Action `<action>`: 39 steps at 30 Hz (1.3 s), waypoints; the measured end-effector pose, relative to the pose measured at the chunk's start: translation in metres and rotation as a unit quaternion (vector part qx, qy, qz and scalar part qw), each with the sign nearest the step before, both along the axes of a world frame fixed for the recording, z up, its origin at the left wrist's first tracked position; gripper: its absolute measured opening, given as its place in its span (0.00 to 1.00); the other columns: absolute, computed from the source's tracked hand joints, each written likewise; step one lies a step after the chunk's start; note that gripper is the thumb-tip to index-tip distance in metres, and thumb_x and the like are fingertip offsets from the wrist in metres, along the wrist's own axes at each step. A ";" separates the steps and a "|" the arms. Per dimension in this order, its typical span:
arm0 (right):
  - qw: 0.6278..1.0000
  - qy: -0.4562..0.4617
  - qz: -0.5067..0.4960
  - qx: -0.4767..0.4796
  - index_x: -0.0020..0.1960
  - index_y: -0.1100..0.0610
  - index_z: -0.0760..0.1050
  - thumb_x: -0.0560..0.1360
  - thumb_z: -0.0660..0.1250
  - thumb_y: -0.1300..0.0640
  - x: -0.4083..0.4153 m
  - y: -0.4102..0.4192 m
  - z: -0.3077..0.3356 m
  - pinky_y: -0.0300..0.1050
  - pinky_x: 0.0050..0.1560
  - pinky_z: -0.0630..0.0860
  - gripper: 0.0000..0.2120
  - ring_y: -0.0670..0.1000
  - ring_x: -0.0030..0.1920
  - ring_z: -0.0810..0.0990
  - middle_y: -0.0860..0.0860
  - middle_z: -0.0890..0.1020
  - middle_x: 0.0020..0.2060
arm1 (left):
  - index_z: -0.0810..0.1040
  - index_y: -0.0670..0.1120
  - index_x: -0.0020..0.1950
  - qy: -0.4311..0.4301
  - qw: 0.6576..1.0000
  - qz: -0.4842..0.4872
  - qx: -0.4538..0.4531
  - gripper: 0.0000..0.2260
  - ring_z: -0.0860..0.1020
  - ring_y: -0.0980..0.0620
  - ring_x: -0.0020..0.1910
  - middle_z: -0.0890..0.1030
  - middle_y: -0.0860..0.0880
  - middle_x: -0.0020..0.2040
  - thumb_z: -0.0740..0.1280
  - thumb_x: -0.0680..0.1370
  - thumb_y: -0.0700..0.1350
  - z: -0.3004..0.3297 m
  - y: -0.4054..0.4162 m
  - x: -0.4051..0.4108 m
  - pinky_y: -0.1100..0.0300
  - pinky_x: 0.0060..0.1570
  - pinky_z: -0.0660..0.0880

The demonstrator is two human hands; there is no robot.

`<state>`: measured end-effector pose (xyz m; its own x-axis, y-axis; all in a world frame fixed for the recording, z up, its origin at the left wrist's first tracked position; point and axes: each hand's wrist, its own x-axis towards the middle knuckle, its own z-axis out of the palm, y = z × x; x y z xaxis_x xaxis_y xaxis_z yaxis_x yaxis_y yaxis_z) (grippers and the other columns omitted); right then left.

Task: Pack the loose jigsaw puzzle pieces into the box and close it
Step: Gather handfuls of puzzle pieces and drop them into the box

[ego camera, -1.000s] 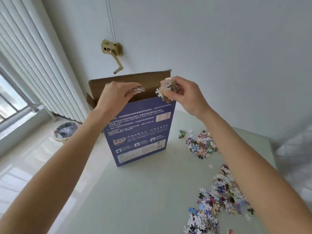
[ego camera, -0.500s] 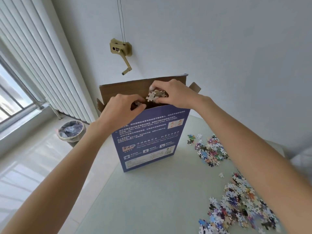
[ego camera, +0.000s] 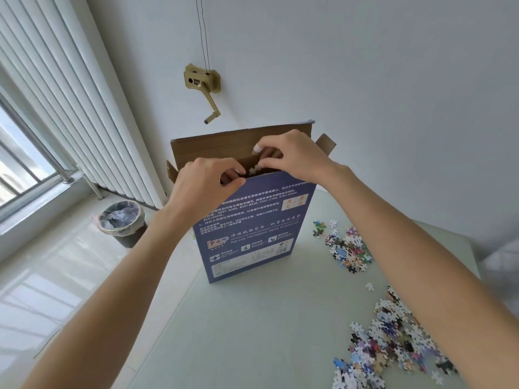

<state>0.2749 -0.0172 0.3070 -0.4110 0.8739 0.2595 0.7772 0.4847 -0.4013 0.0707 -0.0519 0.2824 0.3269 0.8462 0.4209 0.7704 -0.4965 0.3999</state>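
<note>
A tall blue puzzle box (ego camera: 252, 234) stands upright on the pale table (ego camera: 252, 318), its brown top flap (ego camera: 213, 147) folded back. Both hands are at its open top. My left hand (ego camera: 205, 183) curls over the top edge of the front panel, thumb on the outside. My right hand (ego camera: 292, 155) reaches down into the opening and pinches a few pale puzzle pieces (ego camera: 252, 171) at its fingertips. Loose puzzle pieces lie in a far pile (ego camera: 348, 248) and a larger near pile (ego camera: 393, 338) to the right of the box. The inside of the box is hidden.
A lined waste bin (ego camera: 120, 223) stands on the floor to the left, below a white radiator (ego camera: 70, 122) and a window. A crank handle (ego camera: 205, 88) is fixed to the wall behind the box. The table's left edge runs close to the box.
My right hand has carried its pieces left and down into the box's opening. My left hand no longer shows pieces and has settled on the front edge.
</note>
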 end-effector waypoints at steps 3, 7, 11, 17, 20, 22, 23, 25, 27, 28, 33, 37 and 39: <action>0.999 -0.002 -0.010 0.046 0.51 0.51 0.80 0.75 0.67 0.53 -0.001 -0.006 -0.001 0.50 0.48 0.78 0.07 0.46 0.44 0.81 0.47 0.84 0.44 | 0.80 0.54 0.52 0.021 0.999 0.005 0.027 0.07 0.79 0.59 0.40 0.82 0.57 0.41 0.66 0.76 0.50 -0.001 -0.003 0.002 0.59 0.40 0.78; 0.993 0.039 -0.037 0.107 0.53 0.52 0.80 0.76 0.64 0.54 -0.001 -0.026 -0.007 0.48 0.46 0.80 0.08 0.45 0.45 0.81 0.47 0.84 0.46 | 0.80 0.50 0.55 0.039 0.989 -0.008 0.144 0.08 0.80 0.53 0.44 0.83 0.53 0.45 0.65 0.77 0.48 -0.001 -0.015 0.005 0.59 0.37 0.76; 0.970 0.152 -0.103 0.160 0.56 0.57 0.79 0.77 0.64 0.54 0.010 -0.090 -0.040 0.35 0.45 0.78 0.11 0.43 0.47 0.80 0.49 0.83 0.50 | 0.80 0.47 0.54 -0.032 0.969 -0.087 0.228 0.09 0.80 0.54 0.42 0.83 0.50 0.43 0.63 0.78 0.46 -0.015 -0.043 0.018 0.65 0.36 0.75; 0.934 0.222 -0.279 0.027 0.54 0.58 0.79 0.76 0.66 0.60 0.064 -0.225 -0.153 0.41 0.42 0.81 0.08 0.45 0.41 0.82 0.50 0.84 0.47 | 0.81 0.47 0.54 -0.116 0.975 -0.166 0.092 0.09 0.75 0.62 0.39 0.82 0.52 0.42 0.64 0.78 0.46 -0.081 -0.105 0.062 0.68 0.37 0.75; 0.901 0.198 -0.377 -0.078 0.57 0.58 0.78 0.75 0.66 0.62 0.096 -0.297 -0.205 0.44 0.46 0.80 0.11 0.46 0.46 0.81 0.50 0.83 0.48 | 0.80 0.50 0.55 -0.104 0.970 -0.214 -0.043 0.10 0.75 0.62 0.39 0.82 0.55 0.43 0.65 0.76 0.46 -0.128 -0.143 0.098 0.67 0.39 0.76; 0.879 0.167 -0.422 -0.145 0.59 0.56 0.76 0.75 0.67 0.62 0.112 -0.334 -0.229 0.45 0.50 0.79 0.14 0.47 0.49 0.79 0.49 0.82 0.49 | 0.77 0.52 0.59 -0.051 0.957 -0.242 -0.150 0.13 0.77 0.59 0.44 0.81 0.55 0.47 0.66 0.75 0.46 -0.157 -0.162 0.115 0.61 0.42 0.78; 0.869 0.148 -0.438 -0.176 0.61 0.55 0.75 0.74 0.67 0.61 0.118 -0.350 -0.239 0.44 0.52 0.78 0.15 0.48 0.51 0.78 0.50 0.81 0.51 | 0.76 0.52 0.62 -0.018 0.950 -0.248 -0.191 0.15 0.77 0.57 0.47 0.80 0.54 0.50 0.67 0.75 0.47 -0.172 -0.170 0.124 0.58 0.45 0.78; 0.846 0.113 -0.460 -0.245 0.65 0.56 0.71 0.72 0.70 0.58 0.130 -0.381 -0.261 0.45 0.57 0.74 0.22 0.52 0.57 0.75 0.53 0.77 0.58 | 0.71 0.52 0.67 0.058 0.930 -0.252 -0.262 0.22 0.76 0.53 0.54 0.78 0.51 0.57 0.70 0.74 0.49 -0.202 -0.189 0.142 0.54 0.51 0.77; 0.817 0.084 -0.475 -0.315 0.69 0.56 0.65 0.70 0.72 0.54 0.139 -0.404 -0.281 0.47 0.62 0.69 0.30 0.56 0.63 0.70 0.55 0.71 0.64 | 0.64 0.52 0.72 0.138 0.902 -0.250 -0.323 0.30 0.73 0.48 0.61 0.73 0.48 0.63 0.71 0.73 0.53 -0.230 -0.208 0.159 0.52 0.58 0.73; 0.807 0.077 -0.477 -0.341 0.71 0.55 0.62 0.70 0.72 0.52 0.141 -0.412 -0.290 0.48 0.63 0.67 0.34 0.57 0.65 0.67 0.56 0.68 0.66 | 0.61 0.52 0.73 0.176 0.889 -0.243 -0.347 0.33 0.70 0.47 0.63 0.70 0.47 0.66 0.71 0.72 0.54 -0.242 -0.215 0.165 0.52 0.61 0.71; 0.801 0.071 -0.462 -0.374 0.74 0.55 0.54 0.69 0.73 0.53 0.127 -0.431 -0.318 0.45 0.60 0.68 0.40 0.58 0.64 0.65 0.57 0.62 0.64 | 0.52 0.51 0.76 0.241 0.869 -0.174 -0.395 0.40 0.63 0.42 0.68 0.61 0.43 0.71 0.69 0.71 0.60 -0.284 -0.241 0.198 0.49 0.62 0.69; 0.828 0.084 -0.436 -0.343 0.73 0.56 0.56 0.69 0.74 0.54 0.111 -0.419 -0.325 0.44 0.60 0.67 0.40 0.57 0.61 0.68 0.57 0.62 0.63 | 0.55 0.53 0.75 0.228 0.887 -0.151 -0.371 0.35 0.60 0.44 0.68 0.61 0.45 0.70 0.66 0.73 0.61 -0.296 -0.248 0.225 0.50 0.58 0.71; 0.828 0.112 -0.439 -0.330 0.73 0.56 0.56 0.69 0.73 0.56 0.114 -0.406 -0.326 0.46 0.64 0.65 0.38 0.59 0.66 0.65 0.59 0.61 0.67 | 0.59 0.55 0.73 0.246 0.891 -0.170 -0.341 0.32 0.61 0.46 0.68 0.62 0.47 0.70 0.66 0.73 0.61 -0.300 -0.248 0.231 0.52 0.57 0.72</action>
<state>0.3892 -0.4236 -0.0187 0.4524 0.7924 -0.4092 0.5845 -0.6100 -0.5349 0.3019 -0.2995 -0.0174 0.6158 0.6678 -0.4180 0.7875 -0.5054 0.3528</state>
